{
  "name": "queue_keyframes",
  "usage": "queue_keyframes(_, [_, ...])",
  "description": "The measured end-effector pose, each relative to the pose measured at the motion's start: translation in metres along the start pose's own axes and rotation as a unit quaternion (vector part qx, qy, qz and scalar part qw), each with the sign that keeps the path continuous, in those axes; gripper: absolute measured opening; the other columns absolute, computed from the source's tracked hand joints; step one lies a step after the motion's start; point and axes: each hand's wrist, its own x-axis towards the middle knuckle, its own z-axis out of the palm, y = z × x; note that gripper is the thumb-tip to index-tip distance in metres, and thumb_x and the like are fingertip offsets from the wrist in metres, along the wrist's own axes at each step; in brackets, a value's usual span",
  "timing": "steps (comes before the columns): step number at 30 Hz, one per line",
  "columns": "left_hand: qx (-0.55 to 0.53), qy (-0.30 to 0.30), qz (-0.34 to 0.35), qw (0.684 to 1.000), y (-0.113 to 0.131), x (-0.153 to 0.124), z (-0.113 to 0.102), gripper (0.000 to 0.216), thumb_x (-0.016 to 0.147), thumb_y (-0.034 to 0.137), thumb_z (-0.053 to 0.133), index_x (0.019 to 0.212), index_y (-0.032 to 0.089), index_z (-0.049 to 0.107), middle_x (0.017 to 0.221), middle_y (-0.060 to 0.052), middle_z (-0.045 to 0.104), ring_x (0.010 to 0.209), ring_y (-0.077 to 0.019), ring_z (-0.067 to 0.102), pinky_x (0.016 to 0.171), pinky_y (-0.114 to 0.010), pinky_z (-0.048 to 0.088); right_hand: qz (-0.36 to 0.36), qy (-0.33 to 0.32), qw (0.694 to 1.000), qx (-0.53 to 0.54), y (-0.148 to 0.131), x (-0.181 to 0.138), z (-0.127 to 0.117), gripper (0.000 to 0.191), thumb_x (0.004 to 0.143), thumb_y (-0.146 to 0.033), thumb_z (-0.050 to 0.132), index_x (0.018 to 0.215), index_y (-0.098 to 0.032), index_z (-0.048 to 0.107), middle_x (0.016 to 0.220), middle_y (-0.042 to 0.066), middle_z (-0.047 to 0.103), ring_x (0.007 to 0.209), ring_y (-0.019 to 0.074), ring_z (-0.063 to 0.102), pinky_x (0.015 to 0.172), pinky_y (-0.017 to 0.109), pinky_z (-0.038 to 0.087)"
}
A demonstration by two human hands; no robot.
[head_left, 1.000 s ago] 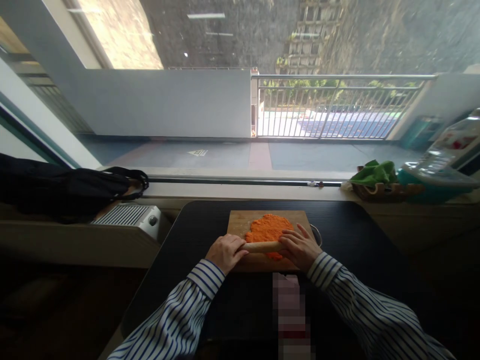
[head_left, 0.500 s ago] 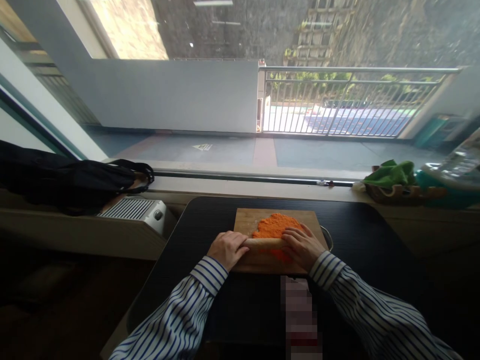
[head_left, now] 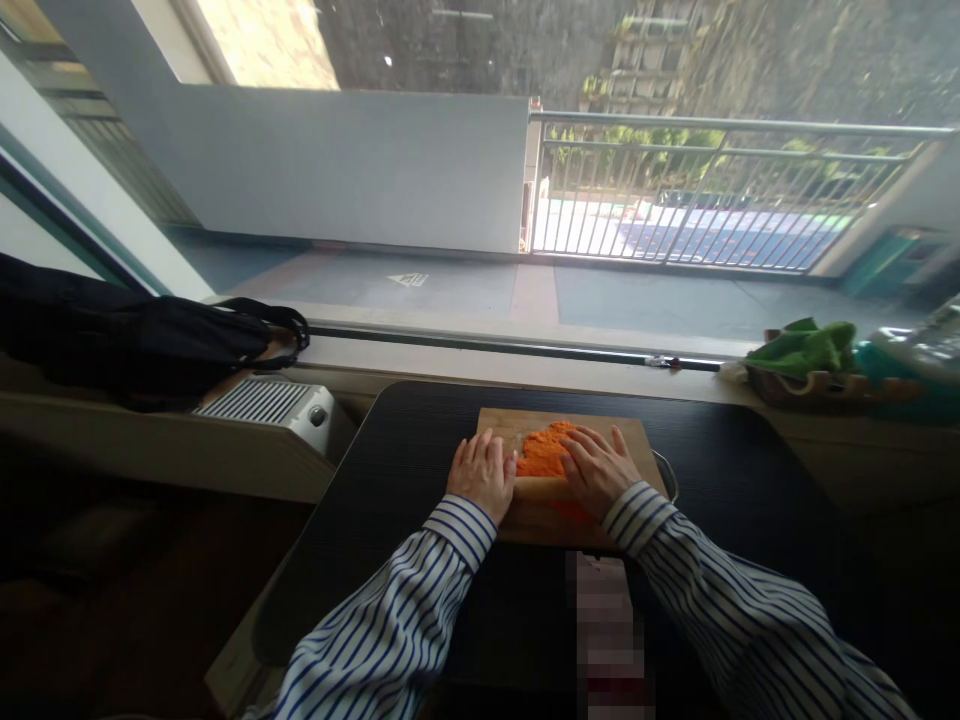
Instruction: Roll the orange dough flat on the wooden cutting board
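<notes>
A wooden rolling pin [head_left: 544,488] lies crosswise over a flattened sheet of crumbly orange dough [head_left: 543,452]. Under both is a wooden cutting board [head_left: 637,442]. My left hand [head_left: 484,475] rests on the pin's left end, fingers stretched forward past it. At the other end, my right hand [head_left: 600,470] lies flat on the pin with its fingers spread, some of them over the dough. Both hands are open, pressing from above rather than wrapped round. The pin's ends are hidden beneath the hands.
The board sits on a black table [head_left: 420,440]; a metal loop [head_left: 667,476] juts from its right side. A pixelated strip [head_left: 606,620] lies in front. Beyond are a window sill, a black bag [head_left: 150,345], a white vented unit [head_left: 277,405] and a green cloth [head_left: 810,345] in a basket.
Both hands' fingers have straightened from curling over the rolling pin to lying stretched forward. My left hand has shifted right and more dough is covered. The view has turned slightly.
</notes>
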Motion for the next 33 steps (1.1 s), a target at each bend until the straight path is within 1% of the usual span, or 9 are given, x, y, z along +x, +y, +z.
queue_keyframes(3, [0.016, 0.006, -0.023, 1.0, 0.003, 0.001, 0.003, 0.04, 0.088, 0.031, 0.033, 0.117, 0.009, 0.051, 0.123, -0.015, 0.053, 0.116, -0.0266, 0.046, 0.1, -0.047, 0.031, 0.007, 0.018, 0.999, -0.034, -0.002, 0.004, 0.007, 0.039, 0.09, -0.031, 0.027, 0.118, -0.019, 0.051, 0.129, 0.01, 0.049, 0.123, 0.0237, 0.035, 0.102, 0.06, 0.007])
queue_keyframes(7, [0.018, -0.009, -0.043, 0.999, 0.004, 0.004, 0.002, 0.042, 0.088, 0.031, 0.031, 0.119, 0.01, 0.05, 0.123, -0.014, 0.054, 0.114, -0.0265, 0.047, 0.099, -0.047, 0.032, 0.006, 0.041, 0.997, -0.06, 0.0, 0.005, 0.01, 0.04, 0.09, -0.033, 0.026, 0.116, -0.017, 0.053, 0.125, 0.011, 0.053, 0.12, 0.0239, 0.039, 0.103, 0.058, 0.004])
queue_keyframes(12, [0.02, -0.007, -0.047, 0.999, 0.004, 0.005, 0.001, 0.042, 0.088, 0.032, 0.03, 0.119, 0.012, 0.05, 0.121, -0.013, 0.055, 0.113, -0.0258, 0.048, 0.097, -0.048, 0.034, -0.031, 0.023, 0.997, -0.068, 0.007, 0.004, 0.01, 0.044, 0.091, -0.037, 0.025, 0.123, -0.017, 0.048, 0.129, 0.011, 0.048, 0.123, 0.0245, 0.035, 0.103, 0.057, 0.004])
queue_keyframes(16, [0.027, -0.012, -0.046, 0.998, 0.005, 0.007, 0.001, 0.043, 0.088, 0.032, 0.03, 0.121, 0.012, 0.049, 0.129, -0.015, 0.048, 0.119, -0.0272, 0.042, 0.1, -0.049, 0.03, -0.016, -0.001, 0.997, -0.082, 0.008, 0.007, 0.011, 0.047, 0.09, -0.038, 0.023, 0.126, -0.017, 0.046, 0.133, 0.013, 0.044, 0.126, 0.0258, 0.03, 0.102, 0.057, 0.007])
queue_keyframes(23, [0.026, -0.063, -0.046, 0.997, 0.001, 0.02, 0.002, 0.048, 0.088, 0.036, 0.029, 0.127, 0.012, 0.043, 0.133, -0.015, 0.043, 0.123, -0.0273, 0.037, 0.102, -0.051, 0.025, 0.003, -0.033, 0.997, -0.066, 0.007, 0.014, 0.011, 0.047, 0.089, -0.037, 0.024, 0.129, -0.02, 0.042, 0.136, 0.011, 0.04, 0.127, 0.0266, 0.026, 0.102, 0.058, 0.008])
queue_keyframes(28, [0.029, -0.096, -0.044, 0.994, -0.001, 0.03, 0.004, 0.052, 0.088, 0.038, 0.026, 0.131, 0.013, 0.037, 0.137, -0.014, 0.038, 0.126, -0.0267, 0.032, 0.104, -0.051, 0.022, 0.017, -0.023, 0.998, -0.054, 0.008, 0.016, 0.013, 0.046, 0.09, -0.036, 0.023, 0.129, -0.02, 0.041, 0.136, 0.01, 0.039, 0.128, 0.0264, 0.025, 0.101, 0.06, 0.007])
queue_keyframes(33, [0.029, -0.124, -0.049, 0.991, -0.002, 0.042, 0.005, 0.052, 0.088, 0.038, 0.025, 0.134, 0.014, 0.033, 0.139, -0.013, 0.036, 0.128, -0.026, 0.029, 0.104, -0.051, 0.02, 0.038, -0.02, 0.998, -0.044, 0.009, 0.019, 0.015, 0.045, 0.089, -0.035, 0.024, 0.128, -0.021, 0.042, 0.136, 0.01, 0.039, 0.127, 0.0263, 0.026, 0.1, 0.061, 0.01])
